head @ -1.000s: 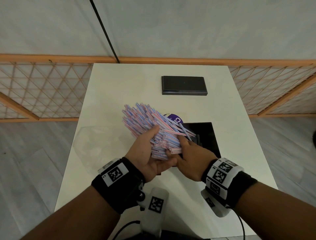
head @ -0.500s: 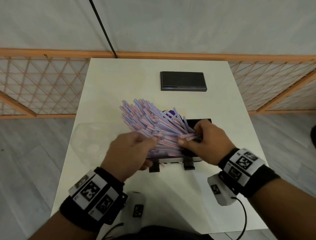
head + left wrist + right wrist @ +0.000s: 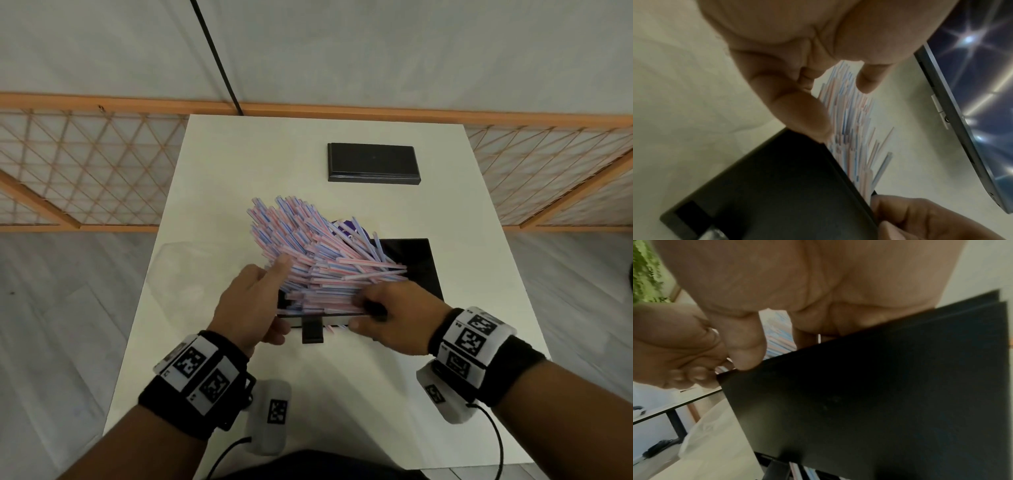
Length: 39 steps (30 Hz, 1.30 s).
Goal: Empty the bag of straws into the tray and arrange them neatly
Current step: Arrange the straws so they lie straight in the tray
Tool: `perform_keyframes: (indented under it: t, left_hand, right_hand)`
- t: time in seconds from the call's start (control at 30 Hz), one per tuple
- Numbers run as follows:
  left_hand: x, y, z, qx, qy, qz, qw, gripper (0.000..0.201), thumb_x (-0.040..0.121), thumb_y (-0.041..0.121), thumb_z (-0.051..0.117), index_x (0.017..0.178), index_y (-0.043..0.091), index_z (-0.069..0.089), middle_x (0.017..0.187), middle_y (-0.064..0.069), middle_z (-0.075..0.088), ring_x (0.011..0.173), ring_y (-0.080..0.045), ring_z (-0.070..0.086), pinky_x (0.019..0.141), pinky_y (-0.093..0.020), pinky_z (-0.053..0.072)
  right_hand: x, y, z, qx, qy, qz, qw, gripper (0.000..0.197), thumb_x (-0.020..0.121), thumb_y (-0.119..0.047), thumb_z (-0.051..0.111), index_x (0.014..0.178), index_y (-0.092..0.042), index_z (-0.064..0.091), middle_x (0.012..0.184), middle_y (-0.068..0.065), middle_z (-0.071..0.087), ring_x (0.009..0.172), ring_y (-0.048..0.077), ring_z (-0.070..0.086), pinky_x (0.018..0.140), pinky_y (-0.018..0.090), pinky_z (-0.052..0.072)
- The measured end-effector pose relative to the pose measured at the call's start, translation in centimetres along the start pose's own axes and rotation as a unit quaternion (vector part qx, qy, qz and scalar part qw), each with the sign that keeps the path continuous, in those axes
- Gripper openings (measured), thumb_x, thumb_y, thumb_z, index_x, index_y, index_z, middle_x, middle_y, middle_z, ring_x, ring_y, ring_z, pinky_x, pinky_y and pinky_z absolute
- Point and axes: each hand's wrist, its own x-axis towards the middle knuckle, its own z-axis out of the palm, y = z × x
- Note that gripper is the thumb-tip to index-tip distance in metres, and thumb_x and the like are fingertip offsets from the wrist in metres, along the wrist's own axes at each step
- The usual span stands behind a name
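A heap of pink-and-blue striped straws (image 3: 325, 253) lies fanned over the left part of the black tray (image 3: 419, 267), with many ends sticking out past its far left side. My left hand (image 3: 251, 301) is at the tray's near left corner, its index finger laid straight against the side of the heap. In the left wrist view the straws (image 3: 851, 123) show between my fingers and thumb. My right hand (image 3: 390, 310) pinches the tray's front wall (image 3: 859, 386), thumb outside and fingers inside by the straws. The emptied clear bag (image 3: 185, 274) lies flat to the left.
A black rectangular slab (image 3: 373, 162) sits at the back of the white table (image 3: 479, 274). A purple label (image 3: 346, 228) peeks from under the straws. An orange lattice fence (image 3: 85, 178) runs behind the table. The table's front edge is close under my wrists.
The bundle came down from between both hands into the tray. My left hand turned palm down onto the heap. My right hand let go of the straws and took the tray's front wall.
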Motion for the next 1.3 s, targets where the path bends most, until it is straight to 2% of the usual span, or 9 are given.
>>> perform_keyframes:
  t: [0.3,0.47,0.57,0.73,0.87,0.97,1.07,1.13,1.3]
  left_hand:
    - [0.1,-0.6,0.3,-0.008,0.014,0.046,0.999,0.054,0.093,0.064,0.052,0.107,0.013,0.05,0.089,-0.006,0.056,0.062,-0.028,0.058,0.054,-0.035,0.048]
    - [0.3,-0.7,1.1,-0.025,0.035,0.107,0.993,0.06,0.094,0.062,0.048,0.122,0.009,0.047,0.095,0.0,0.057,0.085,-0.015,0.056,0.077,-0.032,0.048]
    - [0.4,-0.3,2.0,-0.141,0.015,0.059,0.988,0.076,0.085,0.078,0.049,0.126,0.014,0.049,0.114,-0.003,0.065,0.107,-0.023,0.065,0.096,-0.047,0.053]
    - [-0.1,0.7,3.1,-0.288,-0.012,0.072,0.955,0.041,0.109,0.046,0.033,0.106,0.022,0.067,0.101,0.003,0.078,0.097,-0.015,0.075,0.091,-0.041,0.061]
    - [1.0,-0.3,3.5,-0.297,0.049,0.079,0.95,0.071,0.083,0.076,0.047,0.124,0.021,0.062,0.122,-0.005,0.07,0.115,-0.026,0.067,0.103,-0.055,0.051]
    - [1.4,-0.3,3.7,-0.301,0.068,0.096,0.946,0.065,0.085,0.073,0.048,0.119,0.019,0.061,0.11,-0.002,0.07,0.103,-0.021,0.068,0.097,-0.046,0.052]
    - [0.9,0.2,3.7,-0.264,0.073,0.128,0.953,0.024,0.109,0.037,0.042,0.104,0.021,0.059,0.092,0.011,0.061,0.075,0.012,0.061,0.079,-0.015,0.046]
    - [0.5,0.4,3.8,-0.248,0.058,0.15,0.955,0.022,0.111,0.02,0.037,0.106,0.011,0.056,0.089,0.012,0.056,0.065,0.022,0.058,0.064,-0.002,0.043]
    - [0.3,0.5,3.4,-0.249,0.072,0.177,0.949,0.026,0.11,0.02,0.038,0.111,0.005,0.059,0.092,0.0,0.064,0.073,0.008,0.066,0.061,-0.006,0.049]
  right_hand:
    - [1.4,-1.2,0.6,-0.049,-0.019,-0.02,0.998,0.046,0.086,-0.069,0.049,0.093,-0.025,0.061,0.085,-0.005,0.063,0.083,0.022,0.059,0.077,0.033,0.051]
    - [2.0,-2.1,0.3,-0.049,-0.064,-0.006,0.997,0.047,0.088,-0.068,0.05,0.105,-0.027,0.064,0.099,-0.005,0.067,0.095,0.021,0.061,0.088,0.033,0.051]
    - [2.2,-2.6,-0.1,-0.066,-0.071,-0.003,0.995,0.046,0.088,-0.067,0.054,0.099,-0.023,0.064,0.093,-0.002,0.065,0.088,0.021,0.059,0.079,0.029,0.047]
    - [2.5,-3.8,0.0,-0.067,-0.092,0.007,0.993,0.053,0.086,-0.071,0.052,0.102,-0.022,0.064,0.097,0.0,0.065,0.095,0.023,0.061,0.083,0.03,0.048]
    - [2.9,-4.2,-0.2,-0.093,-0.095,0.03,0.991,0.054,0.083,-0.072,0.056,0.1,-0.021,0.059,0.095,0.001,0.061,0.096,0.023,0.061,0.077,0.026,0.041]
    - [3.1,-4.4,-0.7,-0.028,-0.113,0.039,0.992,0.045,0.083,-0.066,0.062,0.098,-0.023,0.059,0.079,-0.009,0.058,0.074,0.016,0.057,0.069,0.025,0.042]
    - [3.2,-4.7,-1.3,-0.037,-0.152,0.068,0.985,0.044,0.081,-0.072,0.06,0.083,-0.029,0.053,0.067,-0.011,0.054,0.067,0.013,0.058,0.071,0.027,0.051]
    - [3.3,-4.7,-1.3,-0.048,-0.177,0.071,0.981,0.04,0.082,-0.07,0.061,0.084,-0.032,0.05,0.069,-0.014,0.051,0.07,0.01,0.053,0.073,0.024,0.044]
    - [4.2,-4.6,-1.1,-0.049,-0.196,0.08,0.976,0.041,0.074,-0.068,0.069,0.095,-0.036,0.055,0.095,-0.011,0.064,0.087,0.013,0.061,0.088,0.036,0.054]
